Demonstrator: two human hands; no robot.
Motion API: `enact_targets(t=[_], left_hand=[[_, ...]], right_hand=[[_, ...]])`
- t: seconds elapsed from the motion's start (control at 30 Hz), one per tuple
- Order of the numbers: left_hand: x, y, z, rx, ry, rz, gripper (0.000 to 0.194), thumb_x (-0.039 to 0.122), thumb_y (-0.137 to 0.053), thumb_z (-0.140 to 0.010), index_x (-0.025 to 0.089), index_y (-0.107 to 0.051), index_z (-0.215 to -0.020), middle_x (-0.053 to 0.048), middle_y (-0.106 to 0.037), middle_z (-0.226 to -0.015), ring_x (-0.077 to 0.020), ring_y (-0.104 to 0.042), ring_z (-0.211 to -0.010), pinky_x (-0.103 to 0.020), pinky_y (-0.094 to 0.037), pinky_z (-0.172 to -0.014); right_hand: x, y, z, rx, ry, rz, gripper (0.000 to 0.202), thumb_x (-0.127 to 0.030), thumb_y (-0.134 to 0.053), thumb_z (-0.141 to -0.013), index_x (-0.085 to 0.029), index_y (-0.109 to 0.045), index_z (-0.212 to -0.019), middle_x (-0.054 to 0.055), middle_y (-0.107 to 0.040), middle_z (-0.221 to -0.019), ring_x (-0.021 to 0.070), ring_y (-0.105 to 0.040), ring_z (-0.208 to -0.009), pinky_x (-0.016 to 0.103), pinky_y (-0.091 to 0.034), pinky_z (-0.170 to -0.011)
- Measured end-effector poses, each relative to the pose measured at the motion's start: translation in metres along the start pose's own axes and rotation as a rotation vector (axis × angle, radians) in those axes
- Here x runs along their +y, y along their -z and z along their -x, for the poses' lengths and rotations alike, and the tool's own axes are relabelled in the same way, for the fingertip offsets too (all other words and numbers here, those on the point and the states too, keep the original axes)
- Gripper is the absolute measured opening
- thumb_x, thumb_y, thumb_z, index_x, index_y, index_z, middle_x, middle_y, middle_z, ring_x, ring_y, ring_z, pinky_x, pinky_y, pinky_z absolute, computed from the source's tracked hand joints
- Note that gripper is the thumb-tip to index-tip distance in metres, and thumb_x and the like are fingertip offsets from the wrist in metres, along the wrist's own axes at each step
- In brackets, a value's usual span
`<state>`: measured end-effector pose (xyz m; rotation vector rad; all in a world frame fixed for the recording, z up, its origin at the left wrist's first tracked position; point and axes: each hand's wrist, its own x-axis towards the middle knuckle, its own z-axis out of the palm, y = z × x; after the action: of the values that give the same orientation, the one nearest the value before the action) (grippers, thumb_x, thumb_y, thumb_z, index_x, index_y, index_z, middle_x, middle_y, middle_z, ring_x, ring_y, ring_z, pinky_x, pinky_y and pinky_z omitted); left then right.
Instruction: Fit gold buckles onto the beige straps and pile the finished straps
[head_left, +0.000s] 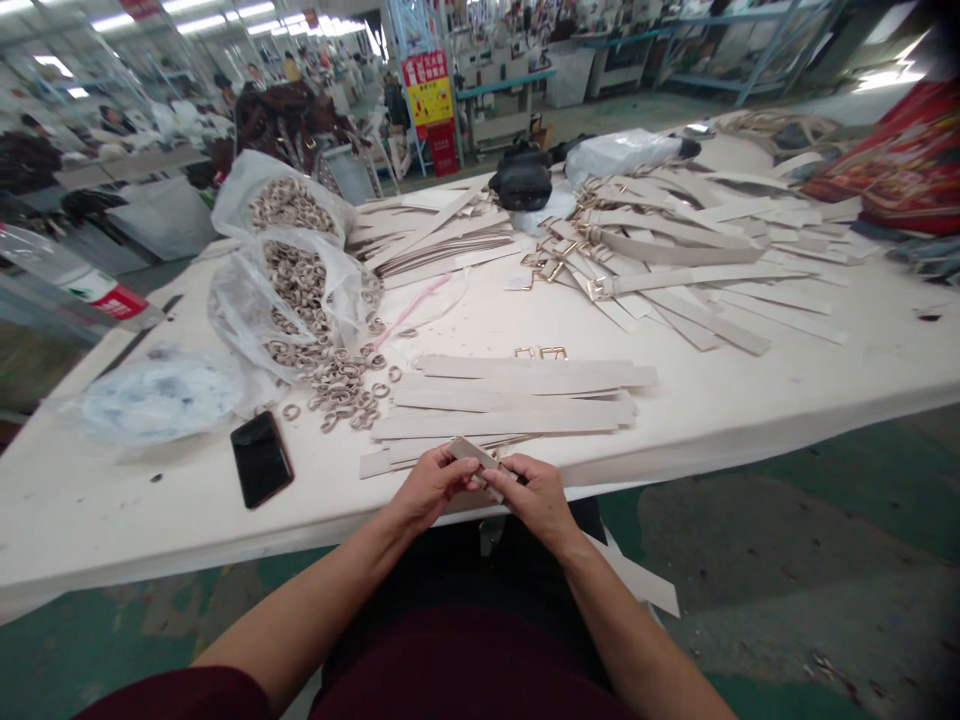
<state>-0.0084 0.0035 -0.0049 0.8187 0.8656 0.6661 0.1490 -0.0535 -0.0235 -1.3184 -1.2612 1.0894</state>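
Both hands meet at the table's front edge around a beige leather strap (472, 452). My left hand (433, 485) is closed, pinching the strap between thumb and fingers. My right hand (538, 498) is closed on the same strap from the other side, and a bit of gold metal shows at its fingertips. The strap's long tail (649, 585) seems to hang below my right forearm. Just beyond my hands lies a stack of flat beige straps (517, 400). Loose gold buckles (553, 353) rest behind that stack.
Plastic bags of small beige loops (300, 285) spill onto the table at left. A black phone (260, 460) lies nearer, beside a clear plastic bundle (157, 400) and a bottle (82, 280). Buckled straps (675, 245) are heaped at right. A black object (521, 178) sits behind.
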Motion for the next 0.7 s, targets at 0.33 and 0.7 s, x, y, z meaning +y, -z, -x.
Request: enact_targets(t=[0.33,0.7], left_hand=[[-0.005,0.005,-0.004,0.046,0.090,0.084,0.027,0.010,-0.081,-0.051,0.011,-0.061,-0.068,-0.001,-0.065,-0.065,-0.0088,-0.058,-0.057,-0.015,-0.043,-0.050],[0.001,0.009,0.004,-0.045,0.250,0.142,0.030,0.015,-0.080,-0.056,0.008,-0.069,-0.084,-0.006,-0.069,-0.075,-0.0110,-0.063,-0.063,-0.013,-0.047,-0.052]], right_hand=[[-0.012,0.007,0.004,-0.141,0.104,0.195,0.016,-0.028,-0.056,-0.084,-0.018,-0.068,-0.079,0.001,-0.061,-0.072,0.0142,-0.053,-0.071,0.024,-0.039,-0.067],[-0.006,0.003,0.008,-0.111,0.067,0.070,0.023,-0.032,-0.058,-0.083,-0.017,-0.066,-0.067,0.000,-0.061,-0.066,0.0131,-0.055,-0.065,0.023,-0.039,-0.063]])
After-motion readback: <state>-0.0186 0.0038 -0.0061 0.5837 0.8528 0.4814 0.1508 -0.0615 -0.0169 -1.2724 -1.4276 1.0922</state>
